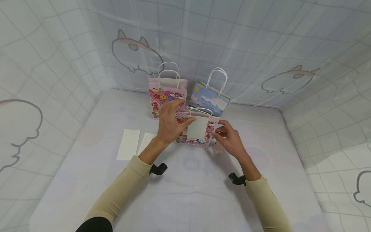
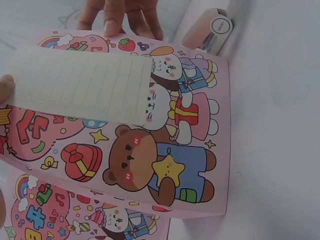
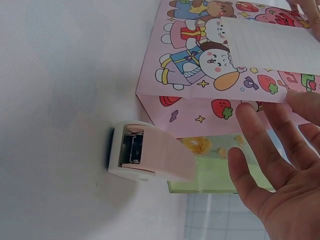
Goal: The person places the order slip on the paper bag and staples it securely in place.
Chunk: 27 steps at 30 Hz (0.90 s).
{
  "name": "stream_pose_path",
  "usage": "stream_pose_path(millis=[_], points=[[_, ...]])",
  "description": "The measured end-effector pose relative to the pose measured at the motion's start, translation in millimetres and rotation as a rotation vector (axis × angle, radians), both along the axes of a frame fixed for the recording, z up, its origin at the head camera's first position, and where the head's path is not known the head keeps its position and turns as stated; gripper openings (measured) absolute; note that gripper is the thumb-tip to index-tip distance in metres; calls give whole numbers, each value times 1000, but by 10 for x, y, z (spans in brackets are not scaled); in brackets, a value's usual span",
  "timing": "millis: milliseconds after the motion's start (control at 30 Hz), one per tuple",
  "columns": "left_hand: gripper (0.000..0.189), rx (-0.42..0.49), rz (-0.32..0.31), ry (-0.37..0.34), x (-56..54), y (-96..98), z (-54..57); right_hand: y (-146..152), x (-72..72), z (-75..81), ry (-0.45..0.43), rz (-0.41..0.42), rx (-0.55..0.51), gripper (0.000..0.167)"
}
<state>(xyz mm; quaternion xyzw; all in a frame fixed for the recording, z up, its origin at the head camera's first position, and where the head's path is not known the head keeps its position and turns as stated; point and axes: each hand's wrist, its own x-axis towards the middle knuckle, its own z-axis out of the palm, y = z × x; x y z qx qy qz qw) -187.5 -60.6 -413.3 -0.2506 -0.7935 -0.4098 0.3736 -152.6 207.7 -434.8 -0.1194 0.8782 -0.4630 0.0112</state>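
A pink cartoon paper bag (image 1: 214, 124) with white handles stands in front of me. A lined slip of paper (image 2: 85, 82) lies against its front. Stretched across the bag's upper left corner, my left hand (image 1: 169, 124) has its thumb on the slip's top left part; its fingers reach up toward the bag behind. At the bag's right side, my right hand (image 1: 230, 138) is spread, its thumb at the front edge and its fingertips by the side panel. A pink-and-white stapler-like item (image 3: 162, 155) sits beside that lower right corner, under the right hand in the head view.
A second pink cartoon bag (image 1: 155, 104) stands behind on the left. Behind on the right leans a blue sky-print bag (image 1: 207, 98) with white handles. Two paper slips lie on the table to the left, one lined slip (image 1: 128, 145) and one slip (image 1: 146, 141) partly behind my forearm.
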Motion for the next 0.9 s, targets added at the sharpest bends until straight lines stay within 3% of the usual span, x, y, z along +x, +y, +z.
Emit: stream_pose_path(millis=[200, 700, 900], points=[[69, 13, -43, -78, -7, -1, -12, 5, -7, -12, -4, -6, 9, 55], [52, 30, -130, -65, -32, 3, -3, 8, -14, -21, -8, 3, 6, 55], [48, 30, -135, -79, -41, -6, 3, 1, -13, -14, -7, 3, 12, 56]])
